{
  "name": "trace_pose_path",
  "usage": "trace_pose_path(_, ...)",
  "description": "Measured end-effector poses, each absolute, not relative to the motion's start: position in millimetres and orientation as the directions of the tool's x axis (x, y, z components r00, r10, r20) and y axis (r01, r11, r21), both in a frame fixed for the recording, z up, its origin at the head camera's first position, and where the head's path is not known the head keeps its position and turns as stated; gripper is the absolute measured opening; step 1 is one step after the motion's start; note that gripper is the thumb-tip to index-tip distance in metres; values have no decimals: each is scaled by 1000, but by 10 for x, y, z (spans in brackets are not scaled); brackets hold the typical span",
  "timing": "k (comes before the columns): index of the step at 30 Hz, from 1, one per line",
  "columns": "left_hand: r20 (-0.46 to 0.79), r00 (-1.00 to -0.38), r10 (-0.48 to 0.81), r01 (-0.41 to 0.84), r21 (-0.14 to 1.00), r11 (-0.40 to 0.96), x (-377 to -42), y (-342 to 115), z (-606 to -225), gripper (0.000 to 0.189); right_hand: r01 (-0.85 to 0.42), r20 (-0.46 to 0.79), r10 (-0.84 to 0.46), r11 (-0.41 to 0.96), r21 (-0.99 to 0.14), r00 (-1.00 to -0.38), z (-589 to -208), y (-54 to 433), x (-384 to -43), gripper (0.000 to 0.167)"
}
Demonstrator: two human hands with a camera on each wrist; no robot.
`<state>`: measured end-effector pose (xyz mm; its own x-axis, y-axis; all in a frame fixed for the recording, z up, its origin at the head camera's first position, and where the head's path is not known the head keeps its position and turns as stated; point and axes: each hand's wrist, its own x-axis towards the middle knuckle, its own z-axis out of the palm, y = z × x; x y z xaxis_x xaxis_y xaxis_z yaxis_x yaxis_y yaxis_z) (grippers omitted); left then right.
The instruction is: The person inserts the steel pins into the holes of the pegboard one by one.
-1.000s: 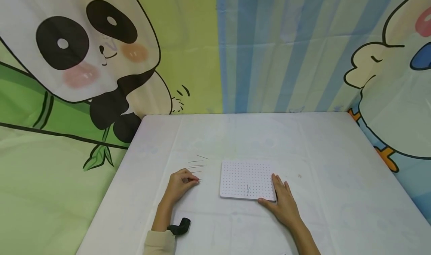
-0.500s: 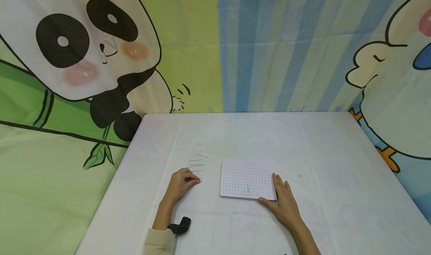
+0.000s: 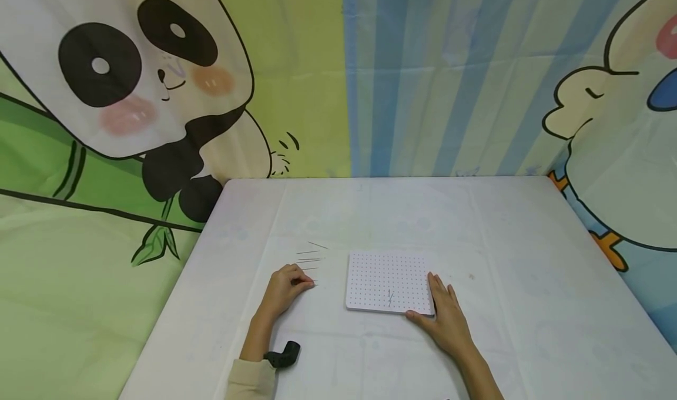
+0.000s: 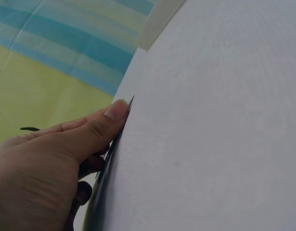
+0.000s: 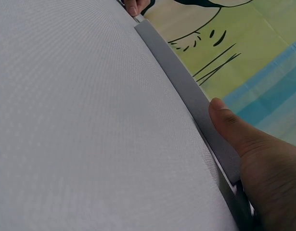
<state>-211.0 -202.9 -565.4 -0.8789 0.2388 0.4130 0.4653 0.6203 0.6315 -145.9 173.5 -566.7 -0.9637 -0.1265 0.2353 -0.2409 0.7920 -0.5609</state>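
Observation:
A thin dark needle [image 4: 132, 100] sticks out between the thumb and forefinger of my left hand [image 3: 282, 288], which pinches it low over the white table. Just beyond this hand lie several loose needles [image 3: 308, 261] in a loose column. To the right is a white board [image 3: 370, 279] with rows of small holes. Thin needles [image 5: 215, 68] stand up from the board near its front edge, slightly tilted in the right wrist view. My right hand [image 3: 448, 320] rests at the board's near right corner, fingers straight along the right side and thumb at the front edge.
The white cloth-covered table [image 3: 529, 259] reaches back to a printed curtain [image 3: 296, 65] with a panda and blue stripes. A black wrist strap mount [image 3: 284, 355] sits on the left wrist, beside a beige sleeve [image 3: 251, 379].

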Motion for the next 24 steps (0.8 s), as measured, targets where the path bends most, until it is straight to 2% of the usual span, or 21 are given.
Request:
trace_pose_path(12,411,-874,259,479,642,598,-2107,-2038,-5672,6,-247,236,-132,786,-567,-963,-5667,1733,-1462,104)
trace_pose_path(24,452,-872,189,477,696,537,-2112,-1990,-5607,4,-235,222,-129,788,-569,-967,-5645,1731,-1461,105)
